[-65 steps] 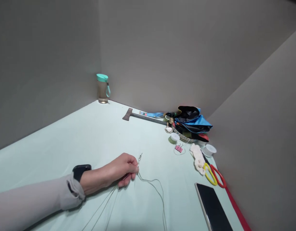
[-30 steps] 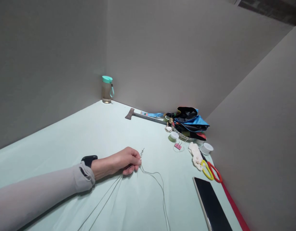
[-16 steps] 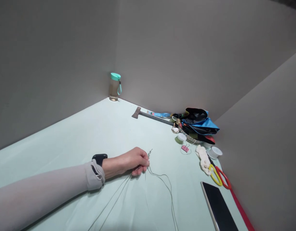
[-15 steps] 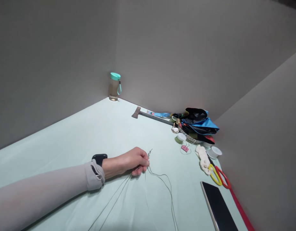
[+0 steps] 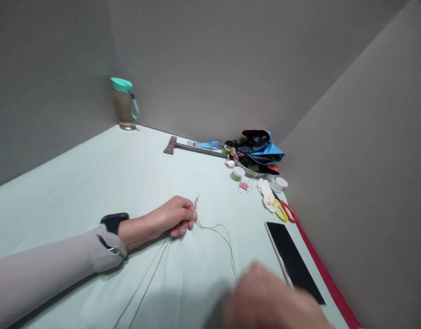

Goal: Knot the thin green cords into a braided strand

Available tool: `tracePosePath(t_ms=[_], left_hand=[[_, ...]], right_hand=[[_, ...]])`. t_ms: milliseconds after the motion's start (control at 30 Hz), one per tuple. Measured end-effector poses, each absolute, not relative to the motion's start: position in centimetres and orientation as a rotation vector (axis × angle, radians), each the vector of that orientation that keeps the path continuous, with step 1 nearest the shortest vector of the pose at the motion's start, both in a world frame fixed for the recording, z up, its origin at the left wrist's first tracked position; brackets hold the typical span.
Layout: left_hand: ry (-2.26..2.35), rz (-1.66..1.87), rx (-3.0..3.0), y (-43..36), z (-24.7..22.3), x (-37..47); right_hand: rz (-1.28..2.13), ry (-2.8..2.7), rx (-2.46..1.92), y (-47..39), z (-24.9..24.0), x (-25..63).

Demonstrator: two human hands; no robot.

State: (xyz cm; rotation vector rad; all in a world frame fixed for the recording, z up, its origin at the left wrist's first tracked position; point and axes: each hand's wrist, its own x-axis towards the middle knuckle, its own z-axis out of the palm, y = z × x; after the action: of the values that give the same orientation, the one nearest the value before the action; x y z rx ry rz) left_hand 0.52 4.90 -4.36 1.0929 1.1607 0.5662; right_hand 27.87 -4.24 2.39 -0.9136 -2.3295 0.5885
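Observation:
My left hand [image 5: 178, 215], with a black watch on its wrist, is closed on thin pale green cord. A short knotted or beaded end of the cord [image 5: 196, 201] sticks up past its fingertips. Two strands run down from under the palm toward the near edge, and a looped pair of strands [image 5: 228, 242] curves off to the right. Low in the view, my right hand [image 5: 270, 301] is smeared by motion over the table beside the ends of that looped cord. Its fingers cannot be made out.
A phone [image 5: 292, 260] lies at the right, below red-and-yellow-handled scissors [image 5: 285, 211], a white scrunched cloth band [image 5: 266, 194] and white spools [image 5: 279, 183]. Farther back are a pink binder clip [image 5: 244, 186], a hatchet [image 5: 200, 149], a blue-black bag [image 5: 261, 148] and a bottle [image 5: 124, 105] by grey walls.
My right hand has come into view from the lower right. The whole scene has shifted left and up as my head turned. My left hand keeps its hold on the cord.

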Motion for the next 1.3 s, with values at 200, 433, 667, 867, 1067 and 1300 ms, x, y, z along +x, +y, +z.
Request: tracePosePath(t_ms=[200, 433, 667, 867, 1067, 1300], left_hand=[[1.126, 0.552, 1.127, 4.7, -3.5, 0.0], [1.136, 0.546, 1.078, 4.7, -3.1, 0.2], [1.174, 0.56, 1.046, 4.3, -2.2, 0.4], [1.277, 0.588, 1.073, 4.1, -1.7, 1.0], [1.352, 0.608, 1.117, 3.9, -1.3, 1.2], [1.354, 0.589, 1.106, 3.9, -0.8, 1.3]], right_hand=[[0.56, -2.494, -1.166, 2.0, 1.8, 24.3], [0.664, -2.468, -1.096, 3.4, -0.9, 21.4], [0.787, -2.278, -1.23, 3.0, -1.1, 21.4], [0.884, -2.246, -1.272, 2.2, -1.3, 21.0], [0.96, -2.222, -1.292, 1.8, -1.1, 21.2], [0.957, -2.226, -1.375, -1.3, 0.0, 24.6]])
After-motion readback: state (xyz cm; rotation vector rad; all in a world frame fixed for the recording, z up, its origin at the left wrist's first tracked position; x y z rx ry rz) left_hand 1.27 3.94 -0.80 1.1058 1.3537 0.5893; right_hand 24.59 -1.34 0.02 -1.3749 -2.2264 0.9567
